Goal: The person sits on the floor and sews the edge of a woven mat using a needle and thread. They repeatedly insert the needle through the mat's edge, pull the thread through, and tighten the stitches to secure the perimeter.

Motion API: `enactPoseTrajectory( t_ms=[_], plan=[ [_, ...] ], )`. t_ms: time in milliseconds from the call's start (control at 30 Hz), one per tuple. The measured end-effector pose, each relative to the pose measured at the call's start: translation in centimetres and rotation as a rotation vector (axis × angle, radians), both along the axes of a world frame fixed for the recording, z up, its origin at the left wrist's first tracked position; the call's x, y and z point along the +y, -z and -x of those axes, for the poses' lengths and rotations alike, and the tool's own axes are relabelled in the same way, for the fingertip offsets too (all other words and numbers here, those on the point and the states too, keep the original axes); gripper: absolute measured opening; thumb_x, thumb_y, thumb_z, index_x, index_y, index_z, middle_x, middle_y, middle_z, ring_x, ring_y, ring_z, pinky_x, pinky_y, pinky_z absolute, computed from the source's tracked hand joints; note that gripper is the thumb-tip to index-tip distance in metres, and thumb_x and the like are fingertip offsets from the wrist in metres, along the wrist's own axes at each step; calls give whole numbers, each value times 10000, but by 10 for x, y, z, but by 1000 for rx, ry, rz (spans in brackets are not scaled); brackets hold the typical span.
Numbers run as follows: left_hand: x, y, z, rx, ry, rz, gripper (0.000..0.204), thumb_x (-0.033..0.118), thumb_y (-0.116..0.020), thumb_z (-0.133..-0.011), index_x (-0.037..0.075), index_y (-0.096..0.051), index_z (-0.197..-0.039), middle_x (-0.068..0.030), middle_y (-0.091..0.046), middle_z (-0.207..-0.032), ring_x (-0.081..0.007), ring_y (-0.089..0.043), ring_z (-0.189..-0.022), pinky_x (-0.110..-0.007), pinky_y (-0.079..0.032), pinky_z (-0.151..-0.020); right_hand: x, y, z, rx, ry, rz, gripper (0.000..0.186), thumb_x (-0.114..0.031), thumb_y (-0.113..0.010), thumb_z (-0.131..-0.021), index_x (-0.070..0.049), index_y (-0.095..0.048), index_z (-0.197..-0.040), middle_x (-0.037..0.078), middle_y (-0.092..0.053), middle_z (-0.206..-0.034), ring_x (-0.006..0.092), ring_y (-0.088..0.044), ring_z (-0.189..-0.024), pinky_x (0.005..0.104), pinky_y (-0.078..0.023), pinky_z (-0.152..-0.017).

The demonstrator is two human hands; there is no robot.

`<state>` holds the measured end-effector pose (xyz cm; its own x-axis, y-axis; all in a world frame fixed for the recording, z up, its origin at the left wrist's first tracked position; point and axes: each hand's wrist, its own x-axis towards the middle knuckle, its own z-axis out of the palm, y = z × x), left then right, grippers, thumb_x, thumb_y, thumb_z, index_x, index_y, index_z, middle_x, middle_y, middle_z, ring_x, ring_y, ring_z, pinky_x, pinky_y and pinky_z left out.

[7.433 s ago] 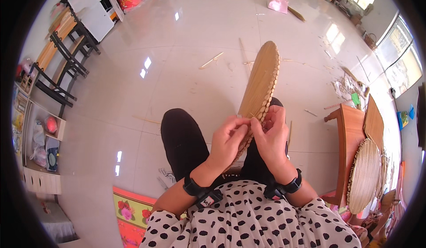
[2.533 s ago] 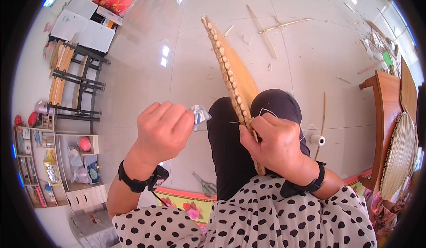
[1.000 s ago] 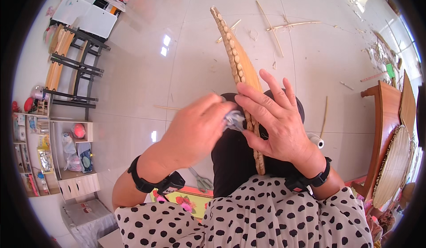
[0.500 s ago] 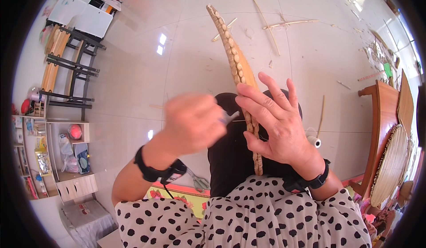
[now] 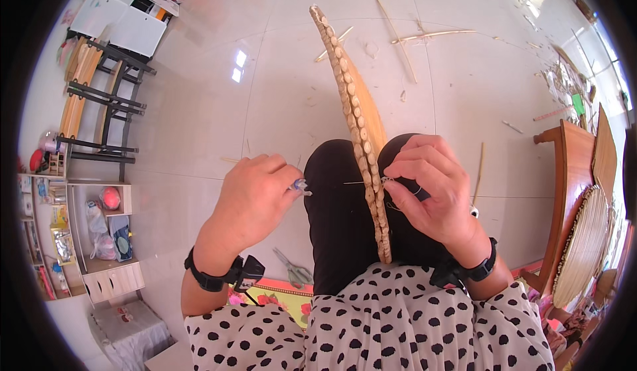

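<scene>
A round mat of pale plant stalks (image 5: 358, 122) stands on edge between my knees, its rim a double row of knobby stalk ends. From its left side a thin needle (image 5: 353, 183) sticks out. To the left, apart from the mat, my left hand (image 5: 257, 202) is closed on a small plier-like tool (image 5: 300, 186) with a bluish handle and metal tip. On the opposite side, my right hand (image 5: 431, 188) pinches a thin thread (image 5: 418, 190) close against the rim, level with the needle. Whether its fingertips also grip the needle's other end is hidden.
Scissors (image 5: 293, 269) lie on the floor at lower left. Behind my right hand, a white thread spool (image 5: 474, 211) is partly hidden. Loose stalks (image 5: 434, 36) are scattered ahead. A wooden piece of furniture (image 5: 569, 185) and another stalk mat (image 5: 584, 255) stand at right.
My left hand has drawn back left and down with its tool, away from the needle. The right hand's fingers have gone from spread against the mat to a pinch beside the rim.
</scene>
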<state>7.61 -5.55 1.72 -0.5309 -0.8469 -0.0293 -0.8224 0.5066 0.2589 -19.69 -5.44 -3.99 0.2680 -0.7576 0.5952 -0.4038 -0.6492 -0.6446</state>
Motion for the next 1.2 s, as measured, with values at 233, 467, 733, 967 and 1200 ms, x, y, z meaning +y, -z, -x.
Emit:
enactPoseTrajectory(
  t_ms=[233, 467, 733, 967, 1200],
  plan=[
    [15, 10, 31, 571, -264, -29, 285, 4, -742, -760, 57, -645, -1022, -87, -625, -855, -273, -633, -781, -354, -527, -705, -2, -1, -3, -25, -23, -39, 187, 23, -764, -703, -38, -659, -844, 78, -625, -819, 288, -616, -833, 376, -513, -756],
    [11, -7, 48, 409, 41, 221, 343, 4, -764, -769, 18, -643, -1089, -123, -590, -971, -262, -634, -791, -330, -532, -674, -1, -2, -7, 19, -12, 10, 178, 23, -747, -714, -30, -638, -844, 93, -604, -811, 299, -610, -801, 383, -509, -720],
    [13, -3, 41, 541, 37, -42, 288, 1, -741, -812, 25, -647, -1084, -100, -575, -1014, -214, -629, -768, -311, -513, -642, -2, -4, -7, 64, -5, 55, 197, 22, -750, -704, -27, -633, -855, 91, -599, -818, 285, -603, -790, 373, -495, -686],
    [9, -11, 48, 629, -117, -202, 182, 16, -743, -812, 34, -655, -970, -78, -598, -948, -195, -602, -715, -306, -487, -631, -2, -2, -9, 38, -2, 73, 202, 28, -753, -698, -20, -634, -854, 97, -597, -803, 288, -603, -774, 375, -504, -680],
    [5, -9, 55, 300, -35, 27, 202, 19, -759, -721, 14, -643, -886, -56, -558, -817, -208, -557, -671, -306, -452, -592, -2, -1, -11, 38, -2, 70, 195, 34, -749, -701, -17, -636, -851, 92, -597, -797, 282, -602, -759, 368, -501, -663]
  ],
)
